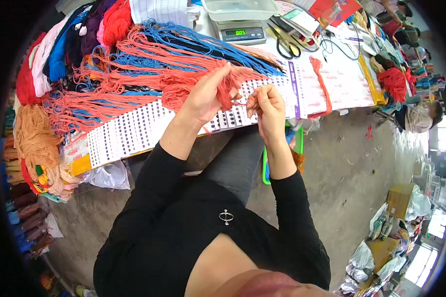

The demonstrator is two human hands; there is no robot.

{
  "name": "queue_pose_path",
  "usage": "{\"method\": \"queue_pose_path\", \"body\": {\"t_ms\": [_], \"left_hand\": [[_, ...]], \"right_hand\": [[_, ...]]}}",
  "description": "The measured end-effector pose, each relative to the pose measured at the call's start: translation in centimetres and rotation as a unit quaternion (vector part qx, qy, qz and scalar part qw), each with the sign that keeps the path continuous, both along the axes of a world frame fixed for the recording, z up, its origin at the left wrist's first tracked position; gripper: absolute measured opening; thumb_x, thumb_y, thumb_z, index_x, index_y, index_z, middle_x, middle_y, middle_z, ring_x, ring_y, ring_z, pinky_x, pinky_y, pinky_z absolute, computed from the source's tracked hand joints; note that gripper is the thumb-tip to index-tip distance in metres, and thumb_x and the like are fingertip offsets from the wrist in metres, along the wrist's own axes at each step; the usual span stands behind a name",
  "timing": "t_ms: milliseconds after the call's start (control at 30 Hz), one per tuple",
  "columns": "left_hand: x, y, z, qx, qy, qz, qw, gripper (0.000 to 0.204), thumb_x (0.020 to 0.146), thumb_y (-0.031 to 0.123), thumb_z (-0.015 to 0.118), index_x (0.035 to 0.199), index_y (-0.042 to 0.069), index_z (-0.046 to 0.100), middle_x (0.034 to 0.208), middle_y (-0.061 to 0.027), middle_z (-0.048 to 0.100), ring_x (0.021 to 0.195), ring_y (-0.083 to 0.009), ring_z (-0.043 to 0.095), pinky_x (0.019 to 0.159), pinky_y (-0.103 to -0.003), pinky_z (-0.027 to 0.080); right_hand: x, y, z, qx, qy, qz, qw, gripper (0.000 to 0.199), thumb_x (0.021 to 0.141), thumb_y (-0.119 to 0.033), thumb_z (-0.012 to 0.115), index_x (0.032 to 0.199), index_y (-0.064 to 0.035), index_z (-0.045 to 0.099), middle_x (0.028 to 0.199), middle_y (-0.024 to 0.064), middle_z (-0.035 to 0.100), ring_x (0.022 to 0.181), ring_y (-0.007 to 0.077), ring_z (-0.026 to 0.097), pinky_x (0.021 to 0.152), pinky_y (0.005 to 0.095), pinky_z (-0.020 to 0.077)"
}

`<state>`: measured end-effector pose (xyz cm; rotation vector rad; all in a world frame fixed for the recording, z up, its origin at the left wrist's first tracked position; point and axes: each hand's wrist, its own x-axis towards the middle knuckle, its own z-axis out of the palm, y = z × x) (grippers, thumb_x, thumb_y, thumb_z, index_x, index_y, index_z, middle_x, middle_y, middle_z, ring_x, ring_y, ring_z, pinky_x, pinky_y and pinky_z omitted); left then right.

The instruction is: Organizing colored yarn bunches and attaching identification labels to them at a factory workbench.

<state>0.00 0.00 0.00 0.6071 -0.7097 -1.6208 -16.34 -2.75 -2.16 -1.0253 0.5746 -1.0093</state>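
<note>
Coral yarn [229, 85] is what we hold: a small bunch of it sits in our left hand [206, 97], fingers curled round it, above the near edge of the table [332, 89]. The bunch's strands run up and left into a large spread of the same coral yarn [134, 74] lying across the table. Our right hand [266, 105] is just beside the left, its fingers pinched together on a thin strand coming off the bunch; the strand itself is too fine for us to follow far.

Under both hands lies a white card [129, 133] printed with rows of dark dots, running along the table edge. Blue yarn [203, 44] is tangled over and beside the coral spread. At the far left we see skeins stacked in red, white, blue and purple [64, 44], and a pale orange hank [34, 138] hangs off the table's left end.

Behind our hands stands a scale [240, 32] with a clear tray on top. Scissors [285, 44] lie to the right of it. One loose coral strand [322, 86] lies on printed sheets to the right, well apart from our hands, and a red yarn heap [394, 81] sits at the table's right end. A green frame [298, 148] shows below the table, by our right forearm.
</note>
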Motion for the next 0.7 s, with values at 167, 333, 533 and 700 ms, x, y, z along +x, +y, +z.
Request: {"method": "queue_pose_path", "body": {"t_ms": [167, 333, 533, 700], "left_hand": [[-0.6, 0.8, -0.1, 0.051, -0.016, 0.054, 0.997, 0.045, 0.098, 0.032, 0.032, 0.114, -0.004, 0.055, 0.069, 0.0002, 0.052, 0.066, -0.0096, 0.05, 0.067, -0.025, 0.043], [-0.7, 0.8, 0.3, 0.036, -0.018, 0.051, 0.998, 0.045, 0.098, 0.032, 0.032, 0.113, -0.004, 0.055, 0.068, -0.0002, 0.052, 0.067, -0.0107, 0.051, 0.068, -0.025, 0.044], [-0.3, 0.7, 0.5, 0.041, 0.044, 0.028, 0.998, 0.044, 0.098, 0.032, 0.032, 0.113, -0.003, 0.054, 0.061, 0.0019, 0.045, 0.059, -0.0087, 0.045, 0.064, -0.023, 0.041], [0.5, 0.9, 0.9, 0.051, 0.049, 0.009, 0.997, 0.042, 0.098, 0.032, 0.034, 0.113, -0.002, 0.054, 0.057, 0.0044, 0.037, 0.048, -0.0037, 0.034, 0.049, -0.019, 0.034]], "right_hand": [[-0.3, 0.9, 0.4, -0.007, 0.027, -0.012, 1.0, 0.02, 0.095, -0.021, 0.047, 0.086, -0.0033, 0.05, 0.067, 0.0062, 0.055, 0.054, 0.0104, 0.05, 0.051, 0.021, 0.0412], [-0.4, 0.7, 0.5, -0.01, 0.058, 0.008, 0.998, 0.018, 0.094, -0.019, 0.049, 0.087, -0.0028, 0.051, 0.068, 0.0046, 0.055, 0.056, 0.0098, 0.05, 0.051, 0.0208, 0.0408], [0.1, 0.7, 0.3, -0.052, 0.104, 0.015, 0.993, 0.016, 0.093, -0.018, 0.051, 0.089, -0.0023, 0.054, 0.069, 0.0031, 0.056, 0.058, 0.0088, 0.051, 0.053, 0.0196, 0.0398], [0.5, 0.9, 0.8, -0.013, 0.039, -0.027, 0.999, 0.016, 0.092, -0.016, 0.053, 0.085, -0.0023, 0.055, 0.07, 0.0031, 0.057, 0.059, 0.0082, 0.05, 0.056, 0.0193, 0.0394]]}}
